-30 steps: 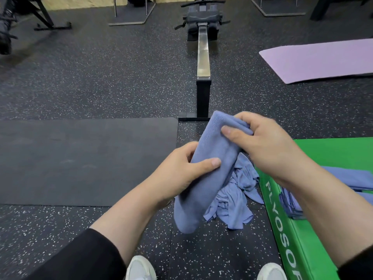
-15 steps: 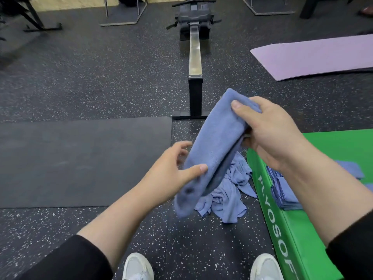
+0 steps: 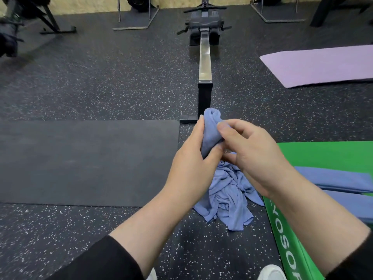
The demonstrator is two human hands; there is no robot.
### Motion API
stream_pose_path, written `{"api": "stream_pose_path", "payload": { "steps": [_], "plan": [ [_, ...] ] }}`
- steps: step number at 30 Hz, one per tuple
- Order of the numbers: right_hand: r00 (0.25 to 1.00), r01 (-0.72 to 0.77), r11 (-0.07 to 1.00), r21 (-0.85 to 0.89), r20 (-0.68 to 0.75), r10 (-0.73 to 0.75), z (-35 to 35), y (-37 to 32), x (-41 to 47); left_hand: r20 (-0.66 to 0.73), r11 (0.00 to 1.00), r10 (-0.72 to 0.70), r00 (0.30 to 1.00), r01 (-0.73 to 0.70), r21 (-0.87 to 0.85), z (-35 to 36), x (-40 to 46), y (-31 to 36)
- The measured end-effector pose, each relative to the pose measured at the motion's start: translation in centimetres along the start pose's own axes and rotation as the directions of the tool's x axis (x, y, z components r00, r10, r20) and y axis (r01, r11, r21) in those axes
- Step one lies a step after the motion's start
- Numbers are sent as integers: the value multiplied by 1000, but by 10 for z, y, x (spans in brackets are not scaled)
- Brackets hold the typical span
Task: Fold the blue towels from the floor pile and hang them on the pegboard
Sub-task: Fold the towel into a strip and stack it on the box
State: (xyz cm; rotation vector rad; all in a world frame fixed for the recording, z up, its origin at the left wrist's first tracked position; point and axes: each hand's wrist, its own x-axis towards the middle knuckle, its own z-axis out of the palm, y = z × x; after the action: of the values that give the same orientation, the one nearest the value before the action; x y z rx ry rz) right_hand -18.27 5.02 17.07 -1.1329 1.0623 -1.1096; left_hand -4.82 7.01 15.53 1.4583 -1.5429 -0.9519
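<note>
**Between Both Hands, a Blue Towel Bundled Tight**

Closest in, below the grip: black sleeves (image 3: 101,259) and white shoe tips (image 3: 271,272) on speckled rubber floor (image 3: 121,87).

At the grip itself: left hand (image 3: 191,158) wrapped round the lower part of the blue towel (image 3: 211,130), fingers and thumb curled about it; right hand (image 3: 256,156) pinching the upper edge with thumb against fingers. Both clamped on the cloth, neither spread. Held upright and compact, probably to keep the folds from springing apart while the last tuck is pressed in. Soft terry, thick at the rounded top, where the layers double over into a blunt roll.

Directly beneath the grip: floor pile (image 3: 228,197) of unfolded blue towels, limp and creased, corners trailing. Likely worked over the pile so the next piece is within easy reach.

Right of the grip: green plyo box (image 3: 286,229), smooth vinyl with white lettering, with folded towels (image 3: 333,178) laid flat on top, long and neat, seemingly staged before hanging.

Left of the grip: black mat (image 3: 80,158), matte and flat.

Beyond the grip: rowing machine rail (image 3: 204,57), shiny metal on a black foot, running away. Farther right, purple mat (image 3: 323,65). No pegboard in view.
</note>
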Motion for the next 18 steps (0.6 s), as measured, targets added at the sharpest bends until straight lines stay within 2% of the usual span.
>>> {"api": "stream_pose_path", "payload": {
  "steps": [4,7,11,18],
  "plan": [
    [1000,-25,1000,-17,7,25,0,9,4,-11,999,-5,1000,6,40,-2,-1,-2],
    [999,-22,995,-95,-27,19,0,12,9,-78,997,-73,994,73,-6,-6,1,-4],
    [992,21,920,-391,-106,-68,-7,13,17,-171,961,-232,958,199,-190,-13,9,-12],
    [984,55,888,-457,-126,-126,4,20,17,-81,966,-238,968,228,-122,0,6,-10]
  ]
}}
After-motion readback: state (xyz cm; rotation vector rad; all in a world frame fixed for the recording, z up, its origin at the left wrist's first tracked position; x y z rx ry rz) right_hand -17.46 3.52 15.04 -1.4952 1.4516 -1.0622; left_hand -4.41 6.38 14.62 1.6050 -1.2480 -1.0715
